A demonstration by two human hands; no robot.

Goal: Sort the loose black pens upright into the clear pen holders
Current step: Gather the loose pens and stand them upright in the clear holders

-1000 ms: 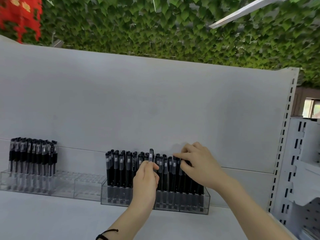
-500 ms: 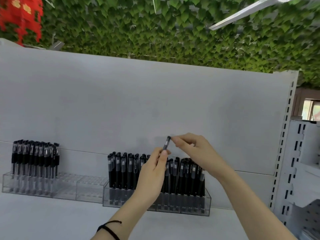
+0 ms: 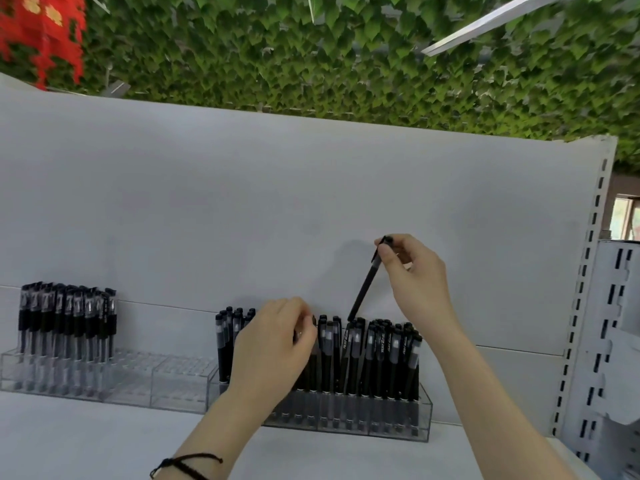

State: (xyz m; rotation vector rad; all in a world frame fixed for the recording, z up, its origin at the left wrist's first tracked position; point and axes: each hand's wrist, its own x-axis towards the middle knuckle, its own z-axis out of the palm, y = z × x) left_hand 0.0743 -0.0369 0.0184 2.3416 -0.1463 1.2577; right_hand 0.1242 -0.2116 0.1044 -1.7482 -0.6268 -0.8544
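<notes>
Black and slim, a capped plastic pen (image 3: 363, 291) hangs tilted from the right hand (image 3: 415, 271), which pinches it near the cap end between thumb and fingertips, the other fingers curled in behind. The pen's top leans to the right. Its lower tip points down and to the left, ending just above the tops of the standing black pens (image 3: 388, 351) that pack the clear acrylic pen holder (image 3: 424, 410) on the right; whether the tip touches them cannot be told.

That long, rectangular holder stands on the white shelf board (image 3: 86, 441), close against the white back panel (image 3: 242, 202). Its pens stand upright in rows, a few leaning slightly.

The left hand (image 3: 277, 348) is at the left half of this holder, seen from the back, its fingers curled down among the pen tops. A dark pen top shows at its fingertips, but whether the hand grips it cannot be told. A black cord bracelet (image 3: 187, 462) circles the left wrist.

Just beside the first holder, further left on the same shelf, stands a second clear acrylic holder (image 3: 166, 386). A bunch of upright black pens (image 3: 65, 323) fills its left end.

At the right edge of the shelf rises a white slotted metal upright (image 3: 585, 306). Above the back panel spreads a ceiling of green artificial leaves (image 3: 346, 64), with a red hanging decoration (image 3: 38, 32) at the far left.
</notes>
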